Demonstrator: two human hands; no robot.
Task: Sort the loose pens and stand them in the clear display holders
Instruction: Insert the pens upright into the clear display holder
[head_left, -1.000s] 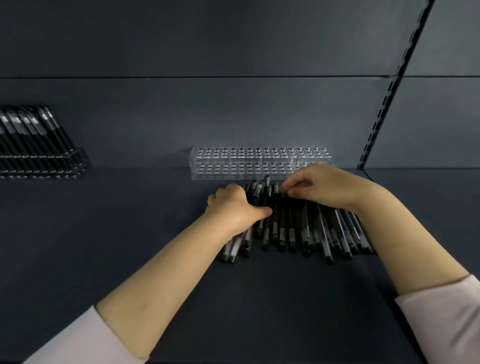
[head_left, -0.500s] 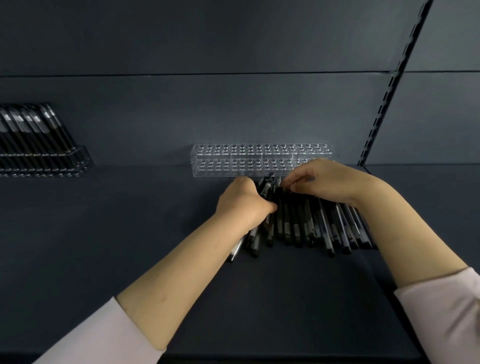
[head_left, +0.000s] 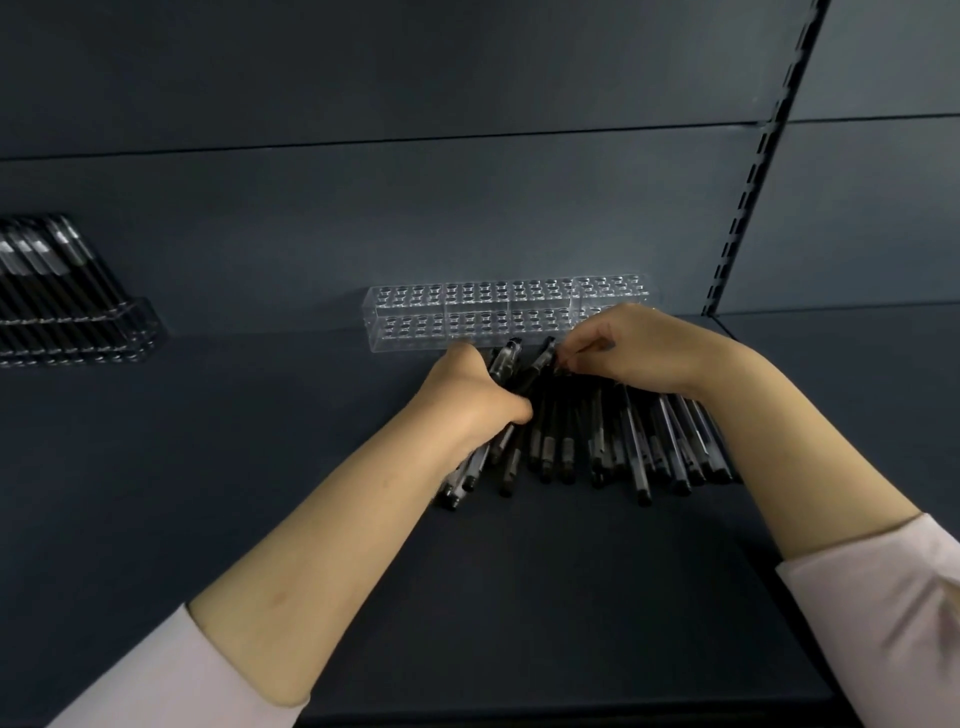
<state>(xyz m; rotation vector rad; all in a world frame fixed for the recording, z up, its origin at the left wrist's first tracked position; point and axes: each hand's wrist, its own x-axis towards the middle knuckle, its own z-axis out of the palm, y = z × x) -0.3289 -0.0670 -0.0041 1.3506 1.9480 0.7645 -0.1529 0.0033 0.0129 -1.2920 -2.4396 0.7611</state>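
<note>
Loose pens (head_left: 623, 441): dark-barrelled, lying side by side in a rough row on the dark shelf (head_left: 234, 493), just in front of the clear holder (head_left: 467, 306).

Left hand (head_left: 470, 397): fingers curled round a bundle of pens (head_left: 506, 364) at the row's left end. The bundle is tilted, with its upper ends showing above the fist and its lower ends showing beside the wrist.

Right hand (head_left: 639, 348): lies over the far ends of the row, thumb and fingertips pinching the top of one pen (head_left: 544, 358). This hand covers the holder's lower right corner.

The clear holder stands against the back panel (head_left: 467, 208), two tiers of holes in view. Well apart to the left, a second holder (head_left: 78, 332) stands filled with pens. A slotted upright (head_left: 753, 171) runs up the wall at right. Both forearms are bare below pale sleeves (head_left: 883, 613).
</note>
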